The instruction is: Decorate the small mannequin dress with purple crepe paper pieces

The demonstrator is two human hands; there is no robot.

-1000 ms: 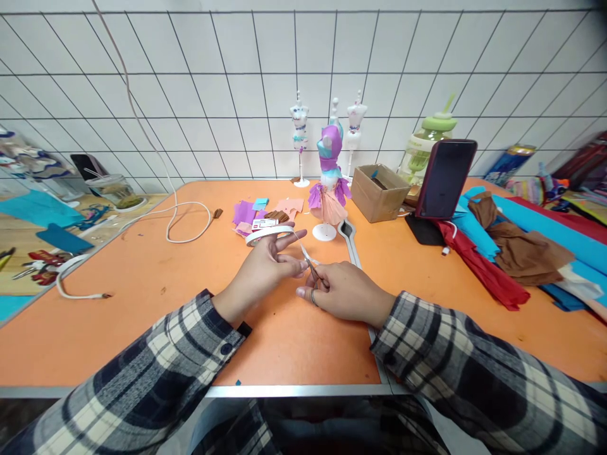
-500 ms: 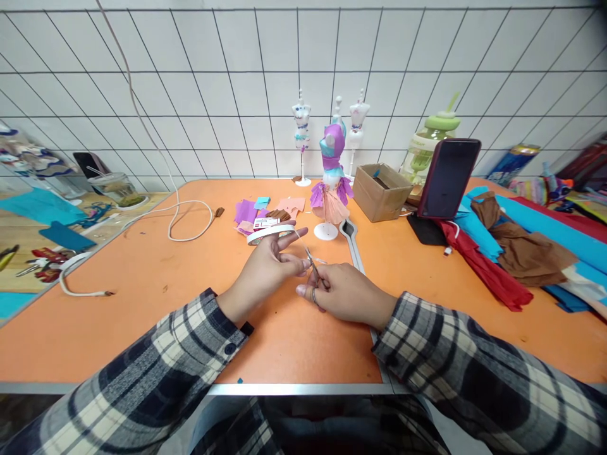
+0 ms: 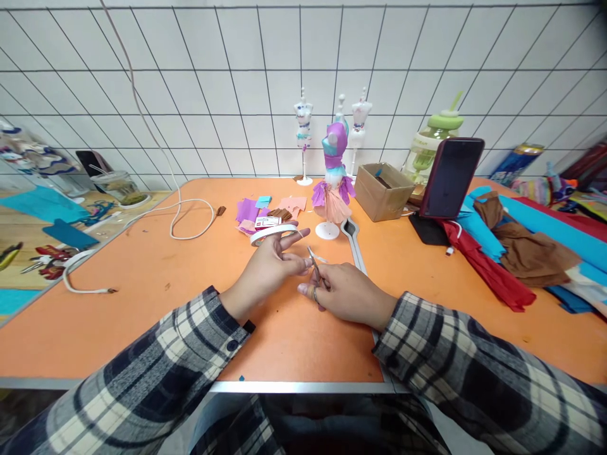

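Note:
My left hand (image 3: pixel 270 265) carries a roll of white tape (image 3: pixel 265 235) hooked on its fingers, while thumb and fingertip pinch near the tape's loose end. Small scissors (image 3: pixel 317 268) sit in my right hand (image 3: pixel 344 291), fingers through the handles, blades pointing up beside my left fingertips. A thin white strip (image 3: pixel 318 258) shows just beyond the blades. Past my hands stands a miniature dress form (image 3: pixel 335 167) on a white round base, wearing a purple and blue top and a peach and purple crepe-paper skirt.
Purple paper scraps (image 3: pixel 246 212) lie behind the tape. Three more dress forms stand by the tiled wall, one partly hidden. A cardboard box (image 3: pixel 384 193), a phone on a stand (image 3: pixel 450 180), a green-lidded bottle (image 3: pixel 439 136) and red paper (image 3: pixel 493 272) are rightward. A white cable (image 3: pixel 190 239) loops at left.
The white strip by the blades shows more clearly beyond my fingertips. My hands keep nearly the same pose, and the whole view has shifted slightly.

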